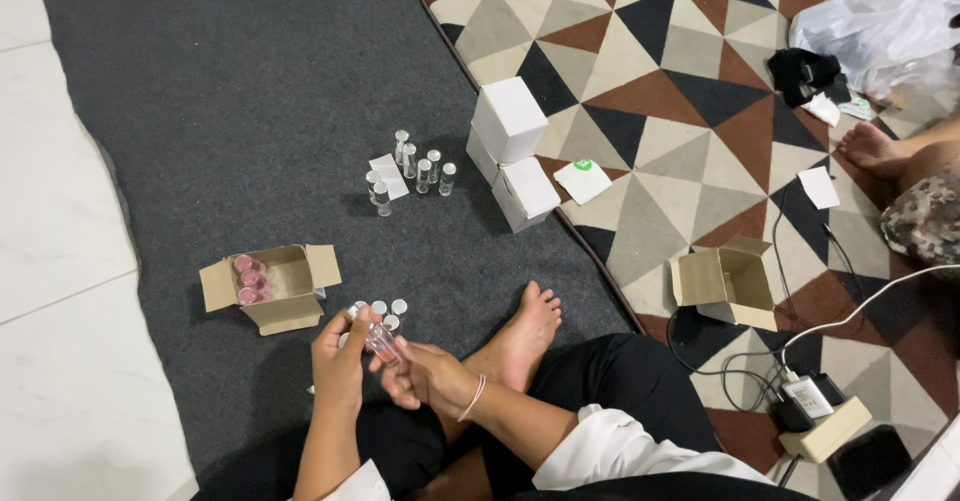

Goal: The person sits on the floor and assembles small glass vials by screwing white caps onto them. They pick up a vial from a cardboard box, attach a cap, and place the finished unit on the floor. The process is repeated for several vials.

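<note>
I sit cross-legged on a dark grey carpet. Both hands meet in front of my knees around a small clear vial. My left hand pinches its upper end; my right hand, with a thin bracelet at the wrist, grips its lower end. Several more clear vials with white caps stand on the carpet just beyond my fingers. An open brown cardboard box to the left holds three pink-filled vials.
Another cluster of clear vials stands farther out beside two stacked white boxes. An empty open cardboard box rests on a patterned triangle rug. A power strip with cables lies at right. Another person's foot shows at the right edge.
</note>
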